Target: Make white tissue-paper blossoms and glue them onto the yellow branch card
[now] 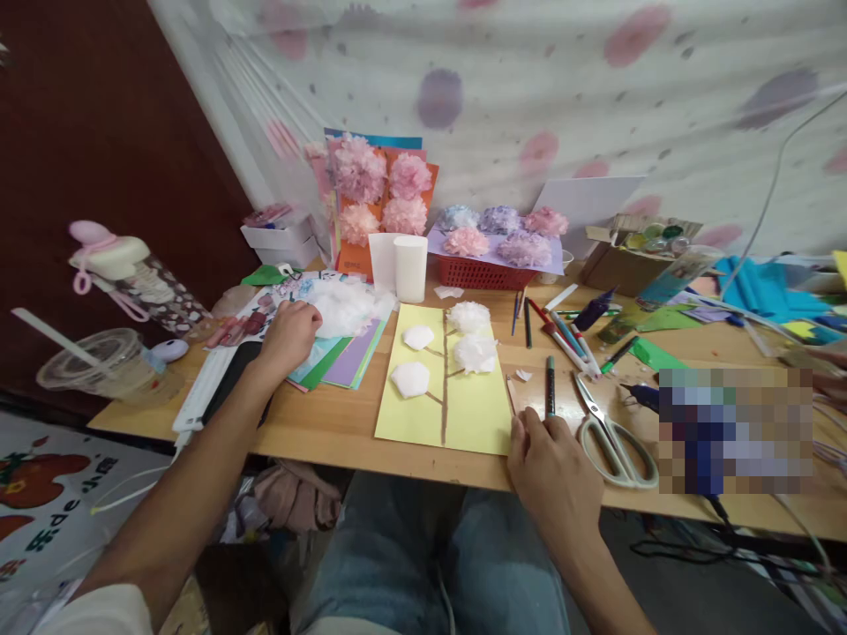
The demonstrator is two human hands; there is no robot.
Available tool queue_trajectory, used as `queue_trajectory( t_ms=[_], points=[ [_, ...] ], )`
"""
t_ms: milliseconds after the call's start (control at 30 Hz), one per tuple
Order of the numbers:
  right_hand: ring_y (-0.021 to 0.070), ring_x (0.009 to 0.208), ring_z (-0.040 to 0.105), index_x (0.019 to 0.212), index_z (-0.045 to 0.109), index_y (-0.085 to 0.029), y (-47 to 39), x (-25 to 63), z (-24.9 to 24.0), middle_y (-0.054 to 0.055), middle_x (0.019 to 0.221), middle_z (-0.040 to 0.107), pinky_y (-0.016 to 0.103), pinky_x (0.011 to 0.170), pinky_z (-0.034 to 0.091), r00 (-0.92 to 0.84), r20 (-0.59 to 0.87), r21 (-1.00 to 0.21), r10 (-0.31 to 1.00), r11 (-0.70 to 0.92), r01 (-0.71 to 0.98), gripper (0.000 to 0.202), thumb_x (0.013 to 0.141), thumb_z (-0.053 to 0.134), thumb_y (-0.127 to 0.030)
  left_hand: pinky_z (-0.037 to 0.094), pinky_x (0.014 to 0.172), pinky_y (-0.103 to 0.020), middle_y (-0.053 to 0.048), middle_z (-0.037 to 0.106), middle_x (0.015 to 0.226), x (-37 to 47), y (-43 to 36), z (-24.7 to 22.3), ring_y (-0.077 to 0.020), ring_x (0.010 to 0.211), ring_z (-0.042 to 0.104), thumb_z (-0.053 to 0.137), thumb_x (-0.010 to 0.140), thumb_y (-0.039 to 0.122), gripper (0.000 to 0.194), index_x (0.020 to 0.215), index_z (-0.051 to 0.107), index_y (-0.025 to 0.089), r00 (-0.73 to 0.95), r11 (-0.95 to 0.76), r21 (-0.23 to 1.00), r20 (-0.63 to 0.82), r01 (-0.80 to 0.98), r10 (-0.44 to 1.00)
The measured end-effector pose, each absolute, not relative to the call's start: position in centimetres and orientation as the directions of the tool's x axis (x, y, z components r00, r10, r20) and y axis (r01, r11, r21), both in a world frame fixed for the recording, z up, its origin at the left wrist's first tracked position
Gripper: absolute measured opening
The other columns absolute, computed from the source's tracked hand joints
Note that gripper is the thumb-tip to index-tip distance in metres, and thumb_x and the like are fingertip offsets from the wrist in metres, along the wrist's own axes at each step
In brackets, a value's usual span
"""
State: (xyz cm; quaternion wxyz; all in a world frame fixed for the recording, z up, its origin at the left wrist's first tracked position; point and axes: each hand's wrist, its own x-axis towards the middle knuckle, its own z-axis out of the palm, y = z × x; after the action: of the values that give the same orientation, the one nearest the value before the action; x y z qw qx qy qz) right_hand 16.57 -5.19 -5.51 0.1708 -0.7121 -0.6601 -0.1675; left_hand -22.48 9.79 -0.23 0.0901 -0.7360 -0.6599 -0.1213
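A yellow sheet [423, 422] lies at the table's front edge, with a brown drawn stem and branches. Two flat white paper pieces [410, 379] sit on its left half and two fluffy white paper flowers [475, 353] on its right. My left hand [291, 335] is at the left edge of a white tissue pile [341, 304], fingers bent together; what they hold, if anything, is hidden. At the sheet's lower right corner rests my right hand [552, 463], fingers curled around the end of a thin stick [510, 393].
Scissors [612, 441] and a green marker [550, 388] lie beside my right hand. Behind are a red basket [486, 273], pink paper flowers [405, 216] and a white cup [411, 269]. A lidded drink cup [125, 379] stands left. A hand [827, 375] shows far right.
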Motion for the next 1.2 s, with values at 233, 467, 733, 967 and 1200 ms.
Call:
queue_trajectory(
  t_ms=[233, 467, 733, 967, 1200],
  points=[
    [0.0183, 0.077, 0.066, 0.108, 0.072, -0.018, -3.5, 15.5, -1.5, 0.011, 0.099, 0.071, 0.028, 0.061, 0.051, 0.083, 0.625, -0.505, 0.776, 0.32, 0.802, 0.026, 0.096, 0.055, -0.034, 0.047, 0.081, -0.031, -0.004, 0.071, 0.093, -12.1, 7.5, 7.3, -0.02, 0.086, 0.062, 0.052, 0.09, 0.037, 0.023, 0.092, 0.067, 0.019, 0.564, -0.539, 0.488, 0.11, 0.687, 0.819],
    [0.0211, 0.085, 0.071, 0.096, 0.076, -0.019, -1.2, 14.4, 0.6, 0.008, 0.091, 0.077, 0.033, 0.073, 0.06, 0.028, 0.127, -0.981, 0.991, 0.122, 0.148, 0.036, 0.079, 0.075, -0.05, 0.035, 0.055, -0.023, 0.003, 0.056, 0.07, -3.8, 7.4, 6.8, -0.0113, 0.061, 0.051, 0.063, 0.083, 0.033, 0.016, 0.084, 0.061, 0.018, 0.844, -0.377, 0.867, -0.086, 0.325, 0.529],
    [0.0149, 0.066, 0.067, 0.079, 0.078, -0.02, -1.2, 14.3, -1.7, 0.003, 0.075, 0.075, 0.028, 0.063, 0.059, 0.238, -0.077, -0.973, 0.968, -0.021, -0.229, 0.029, 0.065, 0.087, -0.043, 0.054, 0.074, -0.03, -0.004, 0.07, 0.088, -2.5, 7.0, 2.7, -0.0183, 0.083, 0.067, 0.07, 0.082, 0.046, 0.031, 0.093, 0.067, 0.016, 0.765, 0.004, 0.977, -0.171, 0.215, 0.621],
    [0.0154, 0.067, 0.069, 0.081, 0.079, -0.02, -1.1, 13.4, -2.1, 0.003, 0.077, 0.076, 0.032, 0.068, 0.061, 0.384, -0.072, -0.944, 0.921, 0.062, -0.326, 0.025, 0.068, 0.086, -0.041, 0.055, 0.086, -0.034, -0.006, 0.074, 0.087, -1.5, 5.8, 0.0, -0.0184, 0.085, 0.069, 0.079, 0.076, 0.041, 0.028, 0.084, 0.072, 0.015, 0.623, 0.117, 0.99, -0.143, 0.083, 0.769],
    [0.0161, 0.07, 0.07, 0.09, 0.081, -0.024, -1.3, 14.4, -3.2, 0.002, 0.084, 0.077, 0.032, 0.068, 0.062, 0.298, 0.097, -0.979, 0.95, 0.144, -0.141, 0.016, 0.078, 0.078, -0.034, 0.055, 0.086, -0.032, -0.005, 0.075, 0.087, -2.0, 5.5, 0.1, -0.0174, 0.084, 0.071, 0.076, 0.076, 0.04, 0.024, 0.079, 0.075, 0.016, 0.586, 0.288, 0.957, -0.255, 0.038, 0.769]
  ],
)
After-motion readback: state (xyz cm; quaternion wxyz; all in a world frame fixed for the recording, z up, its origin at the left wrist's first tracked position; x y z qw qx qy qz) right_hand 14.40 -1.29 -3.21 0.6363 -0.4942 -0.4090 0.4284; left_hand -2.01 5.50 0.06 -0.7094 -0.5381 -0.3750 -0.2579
